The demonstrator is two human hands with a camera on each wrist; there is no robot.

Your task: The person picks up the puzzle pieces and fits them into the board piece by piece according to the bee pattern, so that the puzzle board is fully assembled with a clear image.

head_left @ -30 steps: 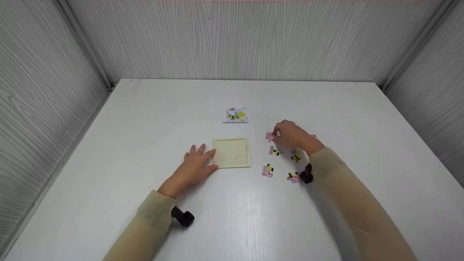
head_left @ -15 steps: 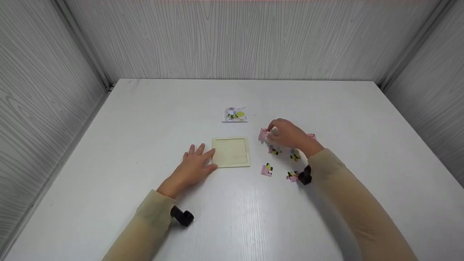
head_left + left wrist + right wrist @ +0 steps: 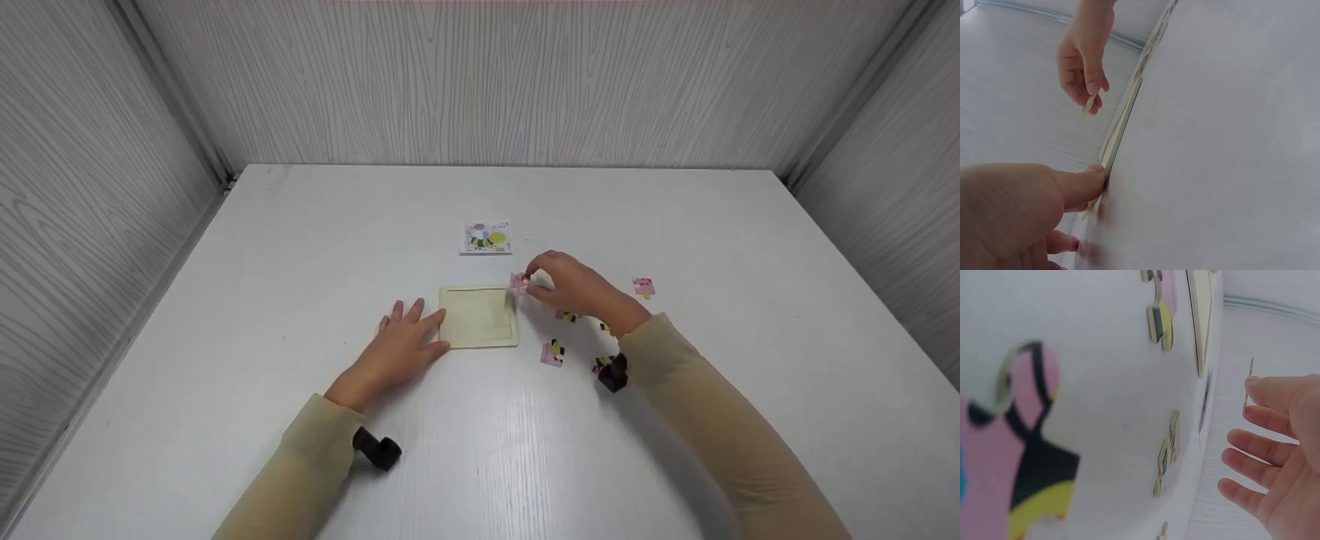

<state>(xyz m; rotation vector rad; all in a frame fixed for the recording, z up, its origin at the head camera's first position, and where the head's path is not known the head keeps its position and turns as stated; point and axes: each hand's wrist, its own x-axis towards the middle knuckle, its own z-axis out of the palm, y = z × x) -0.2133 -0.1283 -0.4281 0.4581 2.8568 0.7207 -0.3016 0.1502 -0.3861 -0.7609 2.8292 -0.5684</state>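
Note:
My right hand (image 3: 574,289) pinches a pink jigsaw piece (image 3: 517,282) between thumb and index finger, above the table by the upper right corner of a square wooden puzzle tray (image 3: 516,334). In the right wrist view the jigsaw piece (image 3: 1250,370) is seen edge-on, the other fingers loosely bent. Spread fingers mark my left hand (image 3: 401,345), whose thumb and index finger touch the tray's left edge. The left wrist view shows that thumb (image 3: 1086,183) against the wooden edge. No pieces lie inside the tray.
Loose bee-patterned pieces lie right of the tray, including a pink and yellow one (image 3: 553,353) and a pink one (image 3: 643,286); others are partly hidden under the right arm. A bee picture block (image 3: 486,238) lies behind the tray. Grained panels (image 3: 480,82) wall the table.
My right hand has lifted the pink piece from the table and carried it left to the tray's upper right corner. My left hand stays at the tray's left edge.

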